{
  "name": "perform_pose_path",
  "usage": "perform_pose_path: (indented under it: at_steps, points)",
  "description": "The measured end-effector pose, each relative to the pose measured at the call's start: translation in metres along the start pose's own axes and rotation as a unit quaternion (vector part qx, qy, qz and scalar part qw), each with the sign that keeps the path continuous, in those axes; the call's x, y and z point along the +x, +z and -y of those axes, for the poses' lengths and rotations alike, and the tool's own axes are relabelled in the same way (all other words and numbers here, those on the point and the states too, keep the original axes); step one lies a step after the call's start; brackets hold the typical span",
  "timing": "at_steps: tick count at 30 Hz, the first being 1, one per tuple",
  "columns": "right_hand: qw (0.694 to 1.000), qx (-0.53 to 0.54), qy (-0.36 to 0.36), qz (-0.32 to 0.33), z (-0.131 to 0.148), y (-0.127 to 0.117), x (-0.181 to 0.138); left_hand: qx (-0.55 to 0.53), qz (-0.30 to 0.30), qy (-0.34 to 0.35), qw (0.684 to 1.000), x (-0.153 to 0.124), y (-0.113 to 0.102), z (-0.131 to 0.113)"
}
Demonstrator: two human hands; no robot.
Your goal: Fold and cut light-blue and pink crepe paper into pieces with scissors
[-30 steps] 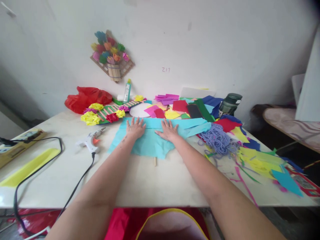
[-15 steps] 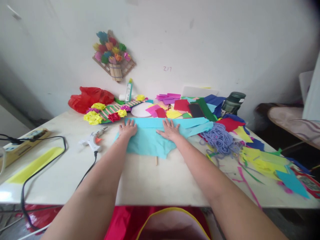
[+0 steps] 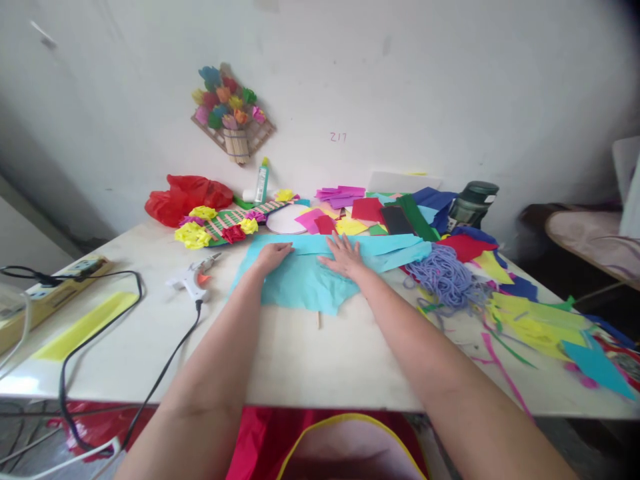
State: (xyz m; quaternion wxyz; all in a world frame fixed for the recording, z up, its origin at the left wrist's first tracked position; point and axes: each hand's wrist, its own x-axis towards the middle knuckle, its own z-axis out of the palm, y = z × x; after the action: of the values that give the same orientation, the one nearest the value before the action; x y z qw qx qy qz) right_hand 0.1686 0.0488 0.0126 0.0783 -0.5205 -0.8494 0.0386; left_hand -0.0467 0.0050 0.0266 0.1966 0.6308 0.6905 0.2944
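Light-blue paper [image 3: 310, 283] under right hand [image 3: 344, 258], fingers splayed, released, under left hand [image 3: 273, 255], fingers bunched, grasp unclear, one glue gun [image 3: 192, 284] farther left

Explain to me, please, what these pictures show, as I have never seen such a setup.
There is no machine: a person works with two bare hands, seen by a camera worn on the head, looking forward and down. The right hand lies flat on a light-blue sheet; the left hand is curled on it, and whether it pinches anything is unclear. On the table, a glue gun lies left of the sheet, and purple yarn right of it. Coloured pieces lie behind.
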Motion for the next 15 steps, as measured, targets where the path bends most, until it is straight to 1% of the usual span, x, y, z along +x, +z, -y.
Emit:
perform_pose_path:
  at_steps: [3,6,8,10,12,13,15]
  points:
    - [0.998,0.042,-0.041,-0.028,-0.006,-0.015,-0.001,-0.105,-0.002,-0.015,0.994,-0.002,0.0,0.009]
    - [0.989,0.098,-0.101,-0.042,-0.011,-0.029,-0.003,-0.163,0.002,-0.028,0.986,-0.002,-0.001,0.011]
    - [0.979,0.136,-0.148,-0.018,-0.011,-0.037,-0.006,-0.181,0.005,-0.035,0.983,-0.001,-0.002,0.011]
    - [0.971,0.167,-0.169,0.017,-0.004,-0.042,-0.01,-0.185,0.008,-0.041,0.982,-0.001,-0.003,0.01]
    - [0.961,0.183,-0.205,0.036,0.01,-0.046,-0.017,-0.18,0.009,-0.047,0.982,-0.001,-0.004,0.009]
    - [0.956,0.177,-0.231,0.045,0.02,-0.048,-0.021,-0.177,0.01,-0.049,0.983,-0.001,-0.004,0.009]
    - [0.942,0.144,-0.29,0.084,0.04,-0.052,-0.031,-0.172,0.011,-0.048,0.984,-0.002,-0.005,0.009]
